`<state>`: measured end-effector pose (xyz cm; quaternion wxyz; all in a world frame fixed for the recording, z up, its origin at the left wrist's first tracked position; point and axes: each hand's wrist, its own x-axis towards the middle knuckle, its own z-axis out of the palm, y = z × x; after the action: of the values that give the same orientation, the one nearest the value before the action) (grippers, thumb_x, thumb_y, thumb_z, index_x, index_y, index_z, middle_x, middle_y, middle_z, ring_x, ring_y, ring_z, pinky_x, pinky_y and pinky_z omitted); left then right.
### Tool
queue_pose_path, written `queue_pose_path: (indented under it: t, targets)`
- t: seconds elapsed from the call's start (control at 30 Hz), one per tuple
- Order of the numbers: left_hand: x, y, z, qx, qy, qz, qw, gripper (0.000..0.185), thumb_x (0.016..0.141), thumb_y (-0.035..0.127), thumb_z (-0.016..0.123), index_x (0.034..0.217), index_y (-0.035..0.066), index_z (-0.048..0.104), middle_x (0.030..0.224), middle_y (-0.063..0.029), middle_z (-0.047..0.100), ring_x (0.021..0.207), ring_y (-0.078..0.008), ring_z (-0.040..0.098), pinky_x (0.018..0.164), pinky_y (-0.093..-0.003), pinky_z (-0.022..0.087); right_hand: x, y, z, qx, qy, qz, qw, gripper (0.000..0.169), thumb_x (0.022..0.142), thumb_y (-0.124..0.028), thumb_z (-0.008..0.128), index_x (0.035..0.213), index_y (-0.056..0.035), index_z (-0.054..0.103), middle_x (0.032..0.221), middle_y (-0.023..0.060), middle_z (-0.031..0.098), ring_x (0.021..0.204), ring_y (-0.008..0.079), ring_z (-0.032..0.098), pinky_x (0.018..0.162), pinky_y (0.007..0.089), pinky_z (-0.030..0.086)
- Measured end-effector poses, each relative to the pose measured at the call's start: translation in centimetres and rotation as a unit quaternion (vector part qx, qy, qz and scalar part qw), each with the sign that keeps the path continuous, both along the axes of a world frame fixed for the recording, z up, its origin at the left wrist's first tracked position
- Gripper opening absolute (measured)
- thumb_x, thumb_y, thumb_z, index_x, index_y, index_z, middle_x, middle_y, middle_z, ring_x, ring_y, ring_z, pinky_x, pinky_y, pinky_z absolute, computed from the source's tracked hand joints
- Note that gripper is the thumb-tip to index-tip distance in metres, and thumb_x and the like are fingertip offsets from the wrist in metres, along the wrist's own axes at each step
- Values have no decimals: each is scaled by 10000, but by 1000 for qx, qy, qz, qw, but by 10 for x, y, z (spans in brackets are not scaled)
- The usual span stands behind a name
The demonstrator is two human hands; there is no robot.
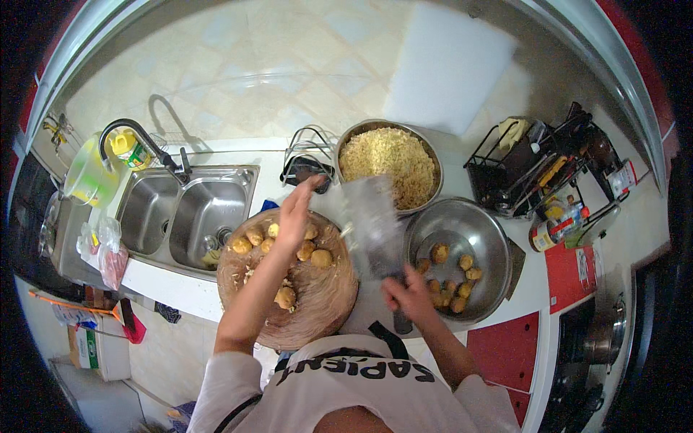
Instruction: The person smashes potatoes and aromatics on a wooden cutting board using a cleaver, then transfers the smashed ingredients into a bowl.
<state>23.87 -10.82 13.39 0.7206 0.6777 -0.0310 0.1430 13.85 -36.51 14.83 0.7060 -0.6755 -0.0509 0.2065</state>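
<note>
My right hand [412, 296] grips the dark handle of a cleaver [371, 216]. Its broad blade, blurred by motion, is up between the round wooden chopping block [330, 292] and two metal bowls. My left hand [296, 216] is raised over the block's far part, fingers stretched out, nothing seen in it. Several small potato-like tubers [321, 258] lie on the block behind my left forearm. Nearer me on the block is a cut tuber [285, 297] with pale bits around it. More whole tubers [440, 253] sit in the steel basin [490, 243] to the right.
A steel bowl [387, 157] heaped with pale chopped bits stands behind the cleaver. To the left is a double sink [208, 216] with a black faucet [135, 127]. Plastic bags [111, 260] lie on the counter's left. A utensil rack [487, 178] and jars [543, 236] stand at right.
</note>
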Motion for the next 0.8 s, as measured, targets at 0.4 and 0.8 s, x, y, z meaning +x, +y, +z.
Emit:
queue_pose_path:
  t: [0.4,0.8]
  targets:
    - [-163,67,-99,434,-61,127,890,207,760,35,609,966,24,618,1111,-177,558,1082,-351,499,933,-423,383,-67,79,-61,-90,32,102,990,182,873,-140,528,988,-12,469,602,27,524,461,100,471,415,258,393]
    - [-175,102,-104,385,-22,203,900,245,742,18,603,986,7,579,1027,-167,553,966,-359,514,825,-416,426,-78,109,-61,-80,-2,65,995,128,870,-141,542,911,-35,482,622,28,531,460,85,466,406,242,395]
